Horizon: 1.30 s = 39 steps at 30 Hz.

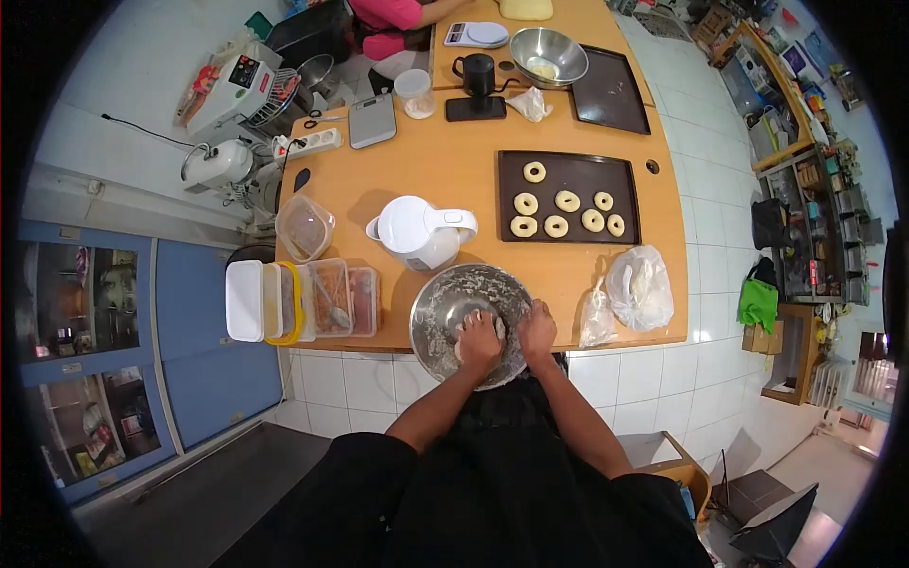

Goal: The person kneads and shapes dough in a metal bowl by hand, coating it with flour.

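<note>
A metal mixing bowl (431,327), its inside smeared with flour and dough, stands at the front edge of the wooden table. My left hand (480,341) is down inside it, fingers curled over a lump of pale dough (459,350) that is mostly hidden under the hand. At the bowl's right side, my right hand (537,331) is closed on the rim. Just behind the bowl is a white electric kettle (417,232). Beyond it to the right, a dark baking tray (568,166) carries several ring-shaped dough pieces (567,201).
Plastic bags (640,289) lie right of the bowl. Stacked plastic containers (327,298) stand at the left. Farther back are a grey scale (372,121), a black pitcher (476,74), a second metal bowl (559,47) and another tray (611,90). A person in a pink sleeve (388,11) is at the far end.
</note>
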Motion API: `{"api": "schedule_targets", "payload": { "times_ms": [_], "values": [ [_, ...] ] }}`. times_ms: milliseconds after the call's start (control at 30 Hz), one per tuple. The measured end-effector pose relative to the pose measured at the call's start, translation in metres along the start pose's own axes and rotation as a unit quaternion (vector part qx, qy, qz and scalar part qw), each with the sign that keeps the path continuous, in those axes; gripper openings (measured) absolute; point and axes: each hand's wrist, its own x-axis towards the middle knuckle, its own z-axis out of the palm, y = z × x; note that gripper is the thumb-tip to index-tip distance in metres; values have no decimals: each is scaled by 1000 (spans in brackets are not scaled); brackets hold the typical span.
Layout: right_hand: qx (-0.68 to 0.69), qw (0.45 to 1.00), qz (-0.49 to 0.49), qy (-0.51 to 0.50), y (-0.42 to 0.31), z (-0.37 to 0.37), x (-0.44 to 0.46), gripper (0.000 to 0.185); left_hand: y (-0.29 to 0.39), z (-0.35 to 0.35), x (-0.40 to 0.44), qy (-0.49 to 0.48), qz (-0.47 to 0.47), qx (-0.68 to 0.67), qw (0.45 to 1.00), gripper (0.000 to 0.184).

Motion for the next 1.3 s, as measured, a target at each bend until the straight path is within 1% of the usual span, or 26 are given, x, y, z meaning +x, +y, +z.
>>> {"api": "schedule_targets", "payload": {
  "times_ms": [67,167,267,300,400,433,533,633,733,767,867,900,933,967,1000,1033,1133,1167,1233,1267,1300],
  "values": [
    [0,1000,6,-9,-2,-4,-2,10,1,4,10,-1,7,15,1000,40],
    [1,1000,2,-15,-6,-6,1,11,4,5,25,-5,-4,-5,1000,40],
    [3,1000,8,-26,-4,-6,1,13,4,17,45,18,0,-8,1000,39],
    [7,1000,6,-25,-5,-5,2,12,4,12,50,-10,0,-20,1000,39],
    [31,999,12,-24,-2,-7,3,11,1,25,67,6,23,-33,999,39],
    [34,999,18,-22,-1,-7,0,11,-1,29,67,21,46,-20,998,39],
    [33,999,10,-9,0,-7,-5,11,0,36,70,110,46,-42,992,32],
    [8,1000,1,-8,-4,-6,5,12,1,42,78,219,9,-112,969,23],
    [8,1000,-6,-18,-8,-10,10,13,-2,61,85,297,-58,-202,932,23],
    [12,1000,-9,-19,-7,-12,11,13,-4,56,85,213,-102,-281,930,25],
    [13,1000,-4,3,-8,-11,5,14,3,52,86,111,-169,-421,884,27],
    [7,1000,0,1,-7,-10,5,14,2,57,86,128,-138,-362,913,29],
    [3,1000,3,-2,-5,-9,4,14,-3,59,82,87,-104,-287,948,32],
    [0,1000,7,-5,-5,-8,3,14,1,34,74,43,-70,-207,975,35],
    [-1,1000,4,-9,-6,-7,2,14,5,14,69,-2,-34,-127,991,39],
    [-3,1000,2,-10,-6,-7,4,13,-2,8,59,-44,19,-48,998,51],
    [-4,1000,-9,-1,-2,-7,6,12,-15,-3,26,-95,90,-32,991,56],
    [0,1000,-16,5,-3,-6,8,12,-23,-1,12,-108,122,-6,987,55],
    [-11,1000,-24,1,-3,-6,11,12,-35,15,-9,-30,169,-18,985,56],
    [-16,1000,-26,-2,-3,-5,10,11,-36,9,-13,7,192,-23,981,56],
    [-15,1000,-27,-4,-3,-3,9,11,-37,4,-15,-48,170,-37,984,56]
  ]
}}
